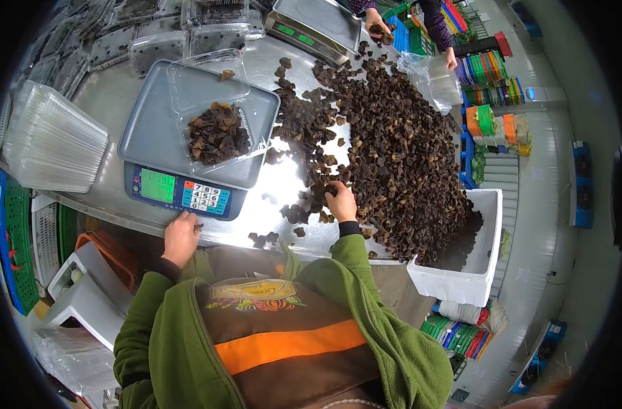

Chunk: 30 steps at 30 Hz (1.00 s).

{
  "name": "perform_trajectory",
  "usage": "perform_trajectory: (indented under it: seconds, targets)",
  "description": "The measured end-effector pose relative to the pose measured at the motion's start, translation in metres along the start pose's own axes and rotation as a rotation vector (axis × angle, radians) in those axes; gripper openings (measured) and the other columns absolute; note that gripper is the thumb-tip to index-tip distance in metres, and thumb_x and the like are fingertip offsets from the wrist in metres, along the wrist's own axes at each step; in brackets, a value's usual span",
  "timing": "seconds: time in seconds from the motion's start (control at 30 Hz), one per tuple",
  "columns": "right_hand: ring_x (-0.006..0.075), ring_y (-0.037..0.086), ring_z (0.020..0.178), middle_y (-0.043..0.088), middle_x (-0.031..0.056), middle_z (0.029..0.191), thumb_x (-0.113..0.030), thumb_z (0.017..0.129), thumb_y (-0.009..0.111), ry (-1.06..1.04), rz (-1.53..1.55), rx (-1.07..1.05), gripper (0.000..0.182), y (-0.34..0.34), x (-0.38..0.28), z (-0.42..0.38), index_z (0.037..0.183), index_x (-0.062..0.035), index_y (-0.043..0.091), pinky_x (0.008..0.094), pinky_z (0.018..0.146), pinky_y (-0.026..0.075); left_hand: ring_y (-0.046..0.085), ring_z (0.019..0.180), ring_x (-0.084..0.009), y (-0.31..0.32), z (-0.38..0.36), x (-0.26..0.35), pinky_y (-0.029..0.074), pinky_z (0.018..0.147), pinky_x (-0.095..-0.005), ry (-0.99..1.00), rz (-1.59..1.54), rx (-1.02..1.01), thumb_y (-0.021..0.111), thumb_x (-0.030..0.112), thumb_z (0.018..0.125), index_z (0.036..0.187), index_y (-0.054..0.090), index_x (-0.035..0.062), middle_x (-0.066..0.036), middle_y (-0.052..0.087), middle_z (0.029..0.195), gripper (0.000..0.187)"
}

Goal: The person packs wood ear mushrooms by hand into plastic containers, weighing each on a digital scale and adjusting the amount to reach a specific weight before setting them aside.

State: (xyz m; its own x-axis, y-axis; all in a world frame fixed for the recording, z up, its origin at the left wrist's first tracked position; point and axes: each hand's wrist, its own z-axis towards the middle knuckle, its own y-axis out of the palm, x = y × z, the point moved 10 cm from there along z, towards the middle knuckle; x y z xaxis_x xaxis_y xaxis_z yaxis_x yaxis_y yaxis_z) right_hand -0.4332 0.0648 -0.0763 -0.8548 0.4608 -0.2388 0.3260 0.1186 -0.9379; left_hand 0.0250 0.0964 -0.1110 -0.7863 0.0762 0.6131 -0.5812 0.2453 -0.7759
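Stacked clear trays [55,140] left — white crate [471,273] right.

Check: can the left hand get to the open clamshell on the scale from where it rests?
Probably yes. The left hand rests at the table edge just below the scale; the clamshell tray sits open on the platform, with only the keypad between them.

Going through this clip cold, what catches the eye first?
The big heap of dark dried mushrooms covering the steel table's right side, where the right hand digs in. Left of it, a scale carries an open clear tray partly filled with mushrooms; the left hand rests at the table edge below its keypad.
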Motion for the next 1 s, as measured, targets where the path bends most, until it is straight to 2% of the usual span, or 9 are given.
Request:
perform_trajectory:
  seconds: [0.1,0.2,0.27,0.33,0.4,0.47,0.73,0.87,1.0]
  targets:
    - [0.0430,0.064,0.095,0.068,0.0225,0.095,-0.018,0.080,0.069,-0.101,-0.043,0.074,0.039,0.001,0.000,0.000,0.118,-0.0108,0.066,0.0459,0.086,0.052,0.064,0.078,-0.0372,0.005,0.001,0.008,0.052,0.068,-0.0486,0.052,-0.050,-0.019,0.073,0.004,0.071,0.080,0.061,0.0035,-0.014,0.061,0.084,0.016]
    - [0.0324,0.067,0.079,0.068,0.0157,0.087,-0.017,0.084,0.067,-0.238,-0.148,0.170,0.034,-0.010,-0.013,0.004,0.117,-0.0082,0.066,0.0391,0.072,0.055,0.062,0.074,-0.0377,0.002,0.011,0.035,0.051,0.066,-0.0459,0.142,-0.143,-0.078,0.071,0.002,0.073,0.080,0.060,0.0021,-0.016,0.061,0.080,0.012]
    - [0.0151,0.064,0.073,0.067,0.0091,0.094,-0.016,0.090,0.064,0.044,0.566,-0.160,0.031,-0.017,-0.045,0.000,0.119,-0.0044,0.063,0.0283,0.062,0.052,0.061,0.065,-0.0286,-0.023,0.020,0.090,0.050,0.062,-0.0387,0.226,-0.493,-0.142,0.069,-0.002,0.073,0.081,0.060,0.0013,-0.013,0.059,0.076,0.012]
    - [0.0048,0.058,0.068,0.065,0.0046,0.099,-0.014,0.092,0.063,-0.041,0.755,-0.272,0.032,-0.044,-0.119,-0.008,0.121,-0.0014,0.061,0.0202,0.057,0.047,0.061,0.067,-0.0260,-0.064,0.043,0.121,0.049,0.061,-0.0358,0.168,-0.621,-0.054,0.071,0.000,0.073,0.082,0.059,0.0010,-0.012,0.057,0.076,0.015]
    - [0.0099,0.058,0.058,0.064,0.0043,0.086,-0.012,0.089,0.065,-0.308,0.890,-0.263,0.033,-0.064,-0.195,-0.012,0.121,-0.0026,0.060,0.0250,0.051,0.049,0.061,0.066,-0.0229,-0.114,0.070,0.132,0.048,0.060,-0.0339,0.140,-0.615,0.188,0.069,-0.001,0.074,0.085,0.058,0.0007,-0.011,0.057,0.077,0.015]
    - [0.0097,0.063,0.077,0.066,0.0063,0.100,-0.010,0.092,0.063,-0.477,0.849,-0.347,0.035,-0.058,-0.255,-0.009,0.125,-0.0015,0.057,0.0240,0.059,0.052,0.062,0.069,-0.0229,-0.139,0.097,0.123,0.049,0.061,-0.0351,0.155,-0.465,0.335,0.063,-0.006,0.077,0.091,0.058,-0.0005,-0.013,0.058,0.083,0.016]
    - [0.0232,0.066,0.107,0.062,0.0151,0.121,-0.011,0.098,0.053,-0.559,0.756,-0.526,0.040,-0.048,-0.335,-0.008,0.136,0.0006,0.051,0.0316,0.066,0.064,0.069,0.091,-0.0237,-0.157,0.116,0.073,0.055,0.076,-0.0297,0.130,-0.600,0.324,0.059,-0.008,0.084,0.120,0.060,-0.0018,-0.015,0.061,0.115,0.036]
    - [0.0171,0.067,0.100,0.065,0.0107,0.119,-0.013,0.099,0.055,-0.550,0.878,-0.284,0.031,-0.079,-0.301,0.013,0.126,0.0009,0.059,0.0269,0.072,0.059,0.068,0.081,-0.0191,-0.171,0.067,0.014,0.054,0.071,-0.0286,0.029,-0.664,0.494,0.065,0.000,0.086,0.106,0.064,-0.0047,-0.014,0.065,0.104,0.020]
    - [0.0156,0.067,0.099,0.067,0.0091,0.115,-0.016,0.098,0.059,-0.318,0.902,-0.300,0.032,-0.067,-0.248,0.022,0.126,0.0005,0.059,0.0264,0.075,0.057,0.068,0.066,-0.0291,-0.102,0.014,-0.043,0.053,0.062,-0.0383,-0.243,-0.172,0.184,0.078,0.021,0.078,0.080,0.072,0.0011,-0.013,0.070,0.077,0.021]
